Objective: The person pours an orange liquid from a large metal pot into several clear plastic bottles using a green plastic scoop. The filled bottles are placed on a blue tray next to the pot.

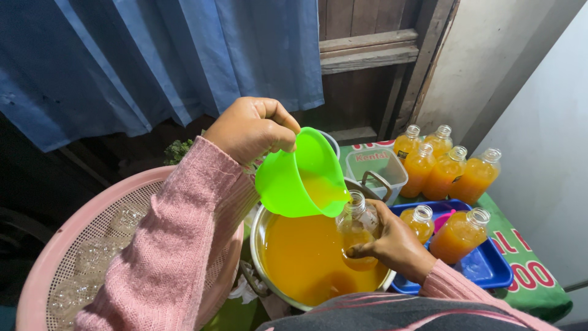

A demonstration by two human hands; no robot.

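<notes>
Orange drink poured over a metal pot (264,228)
Left hand (251,127) clenches a tilted green jug (297,175) above it; right hand (392,244) wraps a part-filled bottle (358,230)

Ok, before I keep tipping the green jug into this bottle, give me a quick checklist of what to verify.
1. Left hand grips the green jug by its handle: ok.
2. Right hand holds the bottle near upright: ok.
3. Jug lip meets the bottle mouth: ok, touching or nearly so.
4. Bottle sits over the pot of orange liquid, so spills land there: ok.
5. Bottle has room left: ok, partly filled.
6. Space on the blue tray beside two filled bottles: ok.
</notes>
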